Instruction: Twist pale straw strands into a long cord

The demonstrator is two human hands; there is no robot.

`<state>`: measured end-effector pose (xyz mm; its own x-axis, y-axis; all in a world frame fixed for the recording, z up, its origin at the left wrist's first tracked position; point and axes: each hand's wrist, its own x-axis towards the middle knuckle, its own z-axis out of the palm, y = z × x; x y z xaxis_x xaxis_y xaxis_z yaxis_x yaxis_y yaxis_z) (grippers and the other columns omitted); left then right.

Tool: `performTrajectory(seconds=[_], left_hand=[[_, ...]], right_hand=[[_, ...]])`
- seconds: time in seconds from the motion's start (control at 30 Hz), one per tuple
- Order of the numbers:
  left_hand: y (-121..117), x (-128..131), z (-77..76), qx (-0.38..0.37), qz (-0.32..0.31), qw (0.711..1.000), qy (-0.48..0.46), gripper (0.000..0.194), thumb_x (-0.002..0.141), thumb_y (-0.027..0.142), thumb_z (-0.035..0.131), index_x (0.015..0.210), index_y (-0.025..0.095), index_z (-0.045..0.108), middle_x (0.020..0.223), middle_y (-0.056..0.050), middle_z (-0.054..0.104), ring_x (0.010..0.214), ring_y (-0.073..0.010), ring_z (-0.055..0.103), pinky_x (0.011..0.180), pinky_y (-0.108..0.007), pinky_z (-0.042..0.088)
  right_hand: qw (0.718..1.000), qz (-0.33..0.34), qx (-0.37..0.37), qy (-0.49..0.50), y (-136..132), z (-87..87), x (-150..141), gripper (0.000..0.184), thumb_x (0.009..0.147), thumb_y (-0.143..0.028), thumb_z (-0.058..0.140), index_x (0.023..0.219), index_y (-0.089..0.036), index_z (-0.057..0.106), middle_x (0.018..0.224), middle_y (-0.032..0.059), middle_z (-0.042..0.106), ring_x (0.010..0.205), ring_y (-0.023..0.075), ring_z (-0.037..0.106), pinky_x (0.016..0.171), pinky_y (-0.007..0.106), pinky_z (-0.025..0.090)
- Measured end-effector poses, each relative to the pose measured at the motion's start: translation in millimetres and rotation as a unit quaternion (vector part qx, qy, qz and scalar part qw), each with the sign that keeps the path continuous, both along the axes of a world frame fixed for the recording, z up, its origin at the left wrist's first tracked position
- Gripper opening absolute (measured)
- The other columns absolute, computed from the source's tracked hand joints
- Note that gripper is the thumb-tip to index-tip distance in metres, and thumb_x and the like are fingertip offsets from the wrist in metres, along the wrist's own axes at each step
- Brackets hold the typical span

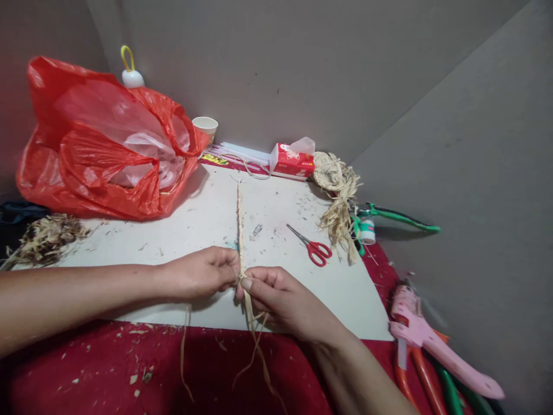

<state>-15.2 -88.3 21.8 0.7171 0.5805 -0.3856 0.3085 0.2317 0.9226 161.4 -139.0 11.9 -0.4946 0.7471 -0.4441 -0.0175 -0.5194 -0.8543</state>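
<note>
A narrow, straw-coloured raffia braid [241,222] runs straight away from me across the white board, its far end thin and frayed. My left hand [209,271] is closed at the braid's left side, its fingertips pinched at the near end. Opposite it, my right hand [279,297] pinches the same end between thumb and fingers. Loose raffia strands [259,351] hang from there over the board's front edge. Another thin strand [185,351] dangles below my left hand. My fingers hide the exact point where the strands meet.
Red-handled scissors [317,251] lie right of the braid on the board [302,219]. A red plastic bag [108,150] bulks at back left. Tissue pack [292,160], raffia bundle [334,178], green-handled pliers [401,218] and a pink glue gun [432,334] line the back and right.
</note>
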Motion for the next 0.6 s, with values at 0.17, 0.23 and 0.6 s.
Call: performTrajectory(seconds=[0.17,0.23,0.6], left_hand=[[-2,-2,-0.9,0.046,-0.019,0.999,-0.002,0.018,0.085,0.031,0.044,0.075,0.017,0.049,0.061,0.003,0.05,0.053,-0.0077,0.038,0.052,-0.02,0.03],[-2,-3,2.5,0.067,-0.035,0.997,-0.003,0.018,0.086,0.031,0.042,0.076,0.017,0.048,0.066,0.002,0.054,0.056,-0.0081,0.041,0.054,-0.019,0.032],[-6,-3,8.5,0.225,-0.03,0.969,0.1,0.017,0.084,0.028,0.043,0.071,0.018,0.046,0.059,0.004,0.044,0.053,-0.0093,0.037,0.052,-0.022,0.028]], right_hand=[[1.0,0.002,-0.001,-0.002,0,0.0,1,0.034,0.084,-0.046,0.053,0.077,-0.014,0.057,0.046,-0.0091,0.033,0.036,0.0033,0.019,0.035,0.018,0.012],[1.0,0.002,0.001,-0.001,0,-1.1,1,0.033,0.085,-0.046,0.053,0.077,-0.014,0.057,0.046,-0.009,0.034,0.036,0.0034,0.019,0.035,0.019,0.012],[0.997,0.007,0.042,-0.07,-2,-4.2,-1,0.033,0.089,-0.044,0.047,0.076,-0.015,0.056,0.052,-0.0063,0.038,0.042,0.0047,0.024,0.039,0.018,0.016]])
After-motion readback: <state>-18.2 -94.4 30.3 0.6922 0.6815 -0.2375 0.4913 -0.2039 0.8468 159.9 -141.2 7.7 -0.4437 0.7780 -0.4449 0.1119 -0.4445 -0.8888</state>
